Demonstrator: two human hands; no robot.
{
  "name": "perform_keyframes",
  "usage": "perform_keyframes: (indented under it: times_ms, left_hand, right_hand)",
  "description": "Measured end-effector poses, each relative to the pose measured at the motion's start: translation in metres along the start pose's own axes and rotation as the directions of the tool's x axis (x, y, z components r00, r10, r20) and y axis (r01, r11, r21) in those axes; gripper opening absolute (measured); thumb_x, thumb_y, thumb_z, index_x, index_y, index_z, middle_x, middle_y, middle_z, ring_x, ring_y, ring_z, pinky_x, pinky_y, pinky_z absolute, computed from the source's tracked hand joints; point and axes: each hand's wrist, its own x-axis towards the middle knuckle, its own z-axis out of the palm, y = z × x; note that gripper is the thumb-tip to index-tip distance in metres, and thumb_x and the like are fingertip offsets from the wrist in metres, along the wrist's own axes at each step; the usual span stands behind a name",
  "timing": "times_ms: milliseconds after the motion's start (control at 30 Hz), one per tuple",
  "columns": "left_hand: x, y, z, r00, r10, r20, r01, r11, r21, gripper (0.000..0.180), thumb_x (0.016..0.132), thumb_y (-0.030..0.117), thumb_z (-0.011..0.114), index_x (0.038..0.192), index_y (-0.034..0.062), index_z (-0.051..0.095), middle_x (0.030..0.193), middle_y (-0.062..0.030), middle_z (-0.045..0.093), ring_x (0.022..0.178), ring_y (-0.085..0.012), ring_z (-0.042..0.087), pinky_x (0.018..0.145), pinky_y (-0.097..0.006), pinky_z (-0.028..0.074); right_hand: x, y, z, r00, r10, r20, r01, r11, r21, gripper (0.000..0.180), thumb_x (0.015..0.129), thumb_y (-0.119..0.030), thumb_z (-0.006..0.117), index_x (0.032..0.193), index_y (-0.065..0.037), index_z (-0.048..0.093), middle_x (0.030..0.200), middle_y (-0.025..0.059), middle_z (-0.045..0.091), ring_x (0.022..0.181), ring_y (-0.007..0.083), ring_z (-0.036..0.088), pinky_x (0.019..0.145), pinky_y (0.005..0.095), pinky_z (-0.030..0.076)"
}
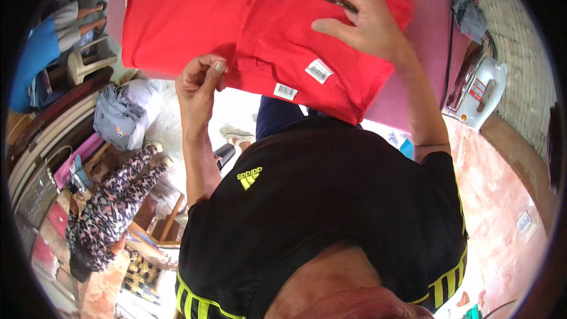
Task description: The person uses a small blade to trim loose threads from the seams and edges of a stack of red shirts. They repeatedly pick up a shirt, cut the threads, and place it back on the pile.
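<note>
Red cloth [189, 18] is spread over a pink-covered table in front of me, its near edge hanging down toward my lap. Two white labels with bars lie near that edge, one label [285, 91] lower and another label [319, 71] to its right. My left hand [198, 85] is closed at the cloth's near left edge, thumb pressed to the curled fingers; whatever they may pinch is too small to make out. Above the cloth's right part, my right hand [369, 20] holds small dark thread snips [335, 0] between fingers and palm, its thumb held away.
A white iron [481, 91] stands to the right of the pink table cover [428, 41], near a dark cord and a grey cloth [469, 16]. At left are a grey bag [118, 118], a plastic chair [88, 62], a person in patterned clothes [112, 218] and another in blue [38, 53].
</note>
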Motion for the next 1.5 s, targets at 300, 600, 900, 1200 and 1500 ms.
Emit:
perform_keyframes:
  times_ms: [300,600,900,1200,1500]
  left_hand:
    - [-0.069,-0.016,-0.088,0.98,0.039,0.197,-0.201,0.158,0.967,0.012,0.084,0.005,0.072,0.094,0.0003,0.067,0.095,-0.0123,0.067,0.074,-0.0199,0.061,0.068,-0.032,0.05]
    - [0.018,0.026,0.063,0.964,0.253,0.085,-0.257,0.799,0.543,0.052,0.074,0.032,0.088,0.11,-0.0012,0.07,0.089,-0.0127,0.072,0.073,-0.0175,0.066,0.069,-0.032,0.054]
    - [0.025,-0.004,0.061,0.972,0.233,-0.039,-0.199,0.896,0.398,0.016,0.086,0.012,0.075,0.097,0.0004,0.076,0.077,-0.0134,0.073,0.065,-0.0168,0.069,0.06,-0.029,0.053]
    - [0.008,-0.01,0.05,0.937,0.336,-0.091,-0.261,0.851,0.455,0.023,0.094,0.019,0.069,0.09,-0.0032,0.068,0.073,-0.0113,0.067,0.067,-0.0151,0.061,0.064,-0.031,0.048]
    - [0.007,-0.022,0.055,0.918,0.377,-0.121,-0.343,0.91,0.232,0.015,0.09,0.014,0.073,0.085,0.0005,0.068,0.07,-0.0073,0.06,0.065,-0.0164,0.054,0.061,-0.031,0.043]
  right_hand:
    - [0.012,0.022,0.033,0.994,-0.053,0.093,0.072,0.975,-0.209,0.028,0.089,-0.024,0.071,0.109,-0.005,0.065,0.096,0.013,0.065,0.087,0.03,0.066,0.074,0.0404,0.051]
    - [0.021,0.021,0.025,0.979,0.076,0.191,-0.057,0.993,-0.106,0.017,0.09,-0.016,0.072,0.097,-0.002,0.066,0.081,0.0088,0.059,0.071,0.0178,0.056,0.066,0.0322,0.045]
    - [0.01,0.015,0.04,0.999,0.024,0.034,-0.018,0.984,-0.175,0.021,0.089,-0.014,0.073,0.105,-0.004,0.063,0.085,0.0079,0.062,0.073,0.0166,0.06,0.066,0.0306,0.048]
    - [-0.017,-0.038,0.056,0.953,0.119,0.279,-0.027,0.95,-0.312,0.024,0.094,-0.022,0.065,0.11,-0.006,0.057,0.097,0.012,0.065,0.087,0.0307,0.068,0.073,0.0426,0.052]
    - [-0.004,-0.044,0.066,0.924,0.131,0.358,0.089,0.839,-0.536,0.022,0.095,-0.026,0.06,0.105,-0.007,0.056,0.096,0.0133,0.064,0.087,0.036,0.066,0.071,0.0488,0.051]
